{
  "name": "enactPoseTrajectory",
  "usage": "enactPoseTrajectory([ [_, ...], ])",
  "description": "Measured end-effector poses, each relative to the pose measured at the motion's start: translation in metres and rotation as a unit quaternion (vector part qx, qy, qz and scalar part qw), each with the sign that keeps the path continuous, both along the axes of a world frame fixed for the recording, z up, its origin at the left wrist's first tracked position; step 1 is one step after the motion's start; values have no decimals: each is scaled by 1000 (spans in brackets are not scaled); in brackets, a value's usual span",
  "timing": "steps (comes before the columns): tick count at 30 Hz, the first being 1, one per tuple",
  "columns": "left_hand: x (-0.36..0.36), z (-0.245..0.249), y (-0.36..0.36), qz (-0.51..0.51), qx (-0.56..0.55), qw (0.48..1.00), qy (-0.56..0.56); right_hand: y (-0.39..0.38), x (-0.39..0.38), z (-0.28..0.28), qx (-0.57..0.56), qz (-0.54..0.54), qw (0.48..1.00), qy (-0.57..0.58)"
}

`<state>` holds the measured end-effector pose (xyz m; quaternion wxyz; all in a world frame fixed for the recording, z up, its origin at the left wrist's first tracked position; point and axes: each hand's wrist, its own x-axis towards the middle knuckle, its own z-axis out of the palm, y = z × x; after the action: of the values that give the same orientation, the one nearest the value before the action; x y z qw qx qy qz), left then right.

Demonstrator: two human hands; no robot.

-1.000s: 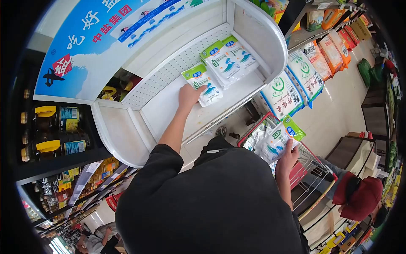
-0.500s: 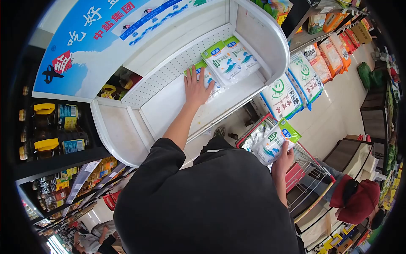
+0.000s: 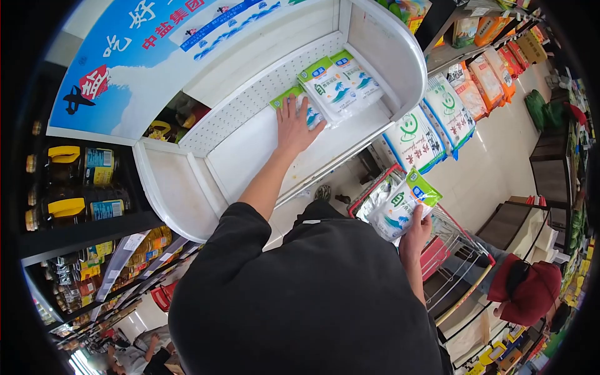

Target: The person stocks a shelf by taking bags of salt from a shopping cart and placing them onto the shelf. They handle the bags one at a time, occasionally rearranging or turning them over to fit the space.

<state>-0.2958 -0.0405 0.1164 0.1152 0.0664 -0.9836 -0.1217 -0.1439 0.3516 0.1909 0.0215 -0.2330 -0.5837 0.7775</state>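
Note:
My left hand (image 3: 297, 130) lies with fingers spread over a green-and-white salt packet (image 3: 286, 96) on the white display shelf (image 3: 240, 150), covering much of it. Just right of that packet, two more salt packets (image 3: 331, 87) overlap near the shelf's end wall. My right hand (image 3: 414, 236) grips a similar salt packet (image 3: 395, 212) by its side, thumb on the front. This packet is tilted above the shopping cart (image 3: 460, 265), where silvery packages (image 3: 375, 203) show partly behind it.
Rice sacks (image 3: 409, 140) stand on the floor beyond the shelf's right end. Large oil bottles (image 3: 65, 181) fill the rack at left. A person in a red top (image 3: 531, 290) is beyond the cart at right. Other people appear at lower left.
My left hand has shifted slightly right on the shelf, and the packet under it has turned a little. My right hand and its packet have moved only slightly.

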Motion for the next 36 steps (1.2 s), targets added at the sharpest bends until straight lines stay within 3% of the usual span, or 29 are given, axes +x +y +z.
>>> enactPoseTrajectory([
  [4, 4, -9, -22, -91, -24, 995, -11, -4, 3, 4, -13, 8, 1000, 2],
  [11, 2, 1, -11, -65, -35, 996, -39, -9, 2, -3, -17, 37, 999, 4],
  [16, 7, 3, -9, -106, -53, 992, -44, -27, -11, 18, -25, 78, 996, 23],
  [20, 38, 1, 28, -94, -53, 993, -52, -42, -27, 27, 11, 124, 991, 41],
  [24, 63, 2, 38, -143, -37, 989, -24, -54, -42, 26, 37, 148, 986, 67],
  [26, 69, 6, 35, -193, -82, 977, 25, -62, -47, 30, 38, 170, 981, 85],
  [27, 74, 27, 39, -191, -83, 978, 25, -66, -50, 34, 43, 175, 980, 82],
  [28, 81, 64, 48, -232, 164, 959, -8, -72, -53, 38, 43, 176, 980, 81],
  [29, 88, 88, 57, -259, 400, 878, -41, -78, -56, 42, 43, 184, 978, 89],
  [30, 94, 94, 65, -258, 400, 878, -41, -82, -60, 44, 43, 192, 976, 96],
  [32, 102, 99, 85, -253, 621, 722, -172, -86, -68, 43, 28, 219, 971, 93],
  [34, 103, 95, 92, -207, 653, 713, -149, -94, -76, 50, 42, 253, 964, 75],
  [36, 96, 90, 84, -140, 727, 667, -83, -96, -82, 54, 71, 269, 957, 78],
])
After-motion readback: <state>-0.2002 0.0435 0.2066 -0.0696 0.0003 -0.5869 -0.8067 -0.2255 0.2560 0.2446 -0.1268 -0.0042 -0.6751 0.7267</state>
